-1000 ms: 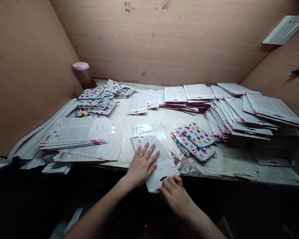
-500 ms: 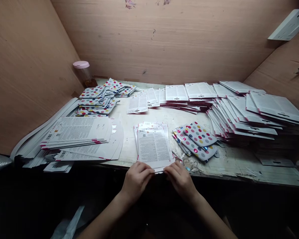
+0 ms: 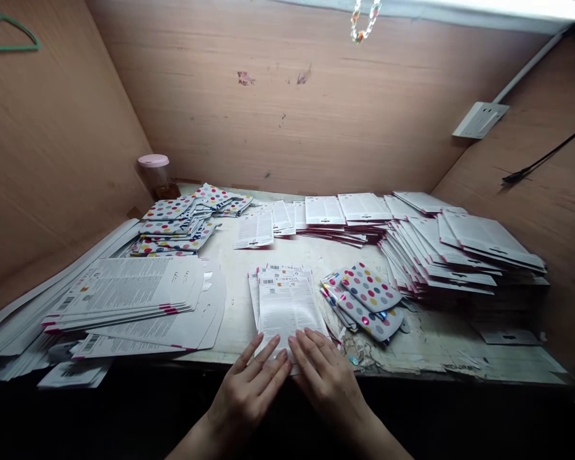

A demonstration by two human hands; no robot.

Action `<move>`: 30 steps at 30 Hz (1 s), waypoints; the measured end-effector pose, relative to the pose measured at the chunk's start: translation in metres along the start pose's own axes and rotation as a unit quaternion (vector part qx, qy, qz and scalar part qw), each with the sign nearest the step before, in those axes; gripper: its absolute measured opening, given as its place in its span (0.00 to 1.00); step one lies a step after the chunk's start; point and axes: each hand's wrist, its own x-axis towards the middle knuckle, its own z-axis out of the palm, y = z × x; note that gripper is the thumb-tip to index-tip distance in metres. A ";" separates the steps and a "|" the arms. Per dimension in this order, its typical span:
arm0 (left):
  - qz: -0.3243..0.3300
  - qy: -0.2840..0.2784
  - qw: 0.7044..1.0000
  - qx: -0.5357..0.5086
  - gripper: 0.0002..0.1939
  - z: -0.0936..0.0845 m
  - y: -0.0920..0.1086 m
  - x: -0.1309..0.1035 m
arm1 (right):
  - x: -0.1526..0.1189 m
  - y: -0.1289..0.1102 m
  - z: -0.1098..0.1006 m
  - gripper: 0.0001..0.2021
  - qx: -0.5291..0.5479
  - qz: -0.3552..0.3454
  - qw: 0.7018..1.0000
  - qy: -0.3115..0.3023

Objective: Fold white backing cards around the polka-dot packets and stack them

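A small pile of printed card sleeves (image 3: 290, 310) lies at the table's front edge, text side up, barcodes at the far end. My left hand (image 3: 252, 383) rests on the near end of the top sleeve, fingers stretched out. Beside it my right hand (image 3: 323, 377) presses flat on the same end, its fingers also extended. The near edge of the sleeve is partly hidden under both hands. Just to the right are a few polka-dot folded pouches (image 3: 371, 291). Left of the pile, a stack of larger printed cards (image 3: 134, 287) is spread out.
More polka-dot pouches (image 3: 172, 227) are piled at the back left by a lidded cup (image 3: 156, 172). Finished-looking card packs (image 3: 326, 211) line the back, and a tall fanned heap of packs (image 3: 460, 249) fills the right. A power socket (image 3: 482, 120) is on the wall.
Both hands have gone from pinching the sleeve's near edge to lying flat on it with fingers spread forward. The camera view has tilted up, showing more of the wall.
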 end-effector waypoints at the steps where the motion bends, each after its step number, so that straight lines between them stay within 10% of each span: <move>1: -0.020 0.004 1.000 -0.017 0.17 0.000 0.000 0.004 | 0.006 0.000 0.001 0.18 -0.012 -0.017 1.000 0.001; 11: -0.357 -0.074 0.892 -0.268 0.15 -0.009 -0.007 0.008 | -0.011 0.006 0.022 0.24 -0.009 -0.034 0.998 -0.059; 23: -0.537 -0.126 0.733 -0.399 0.13 -0.024 -0.003 0.036 | -0.010 -0.003 -0.007 0.23 -0.109 -0.046 0.993 -0.029; 30: -0.543 -0.094 0.713 -0.434 0.17 -0.030 0.001 0.040 | -0.001 -0.009 -0.013 0.24 -0.148 -0.035 0.988 -0.003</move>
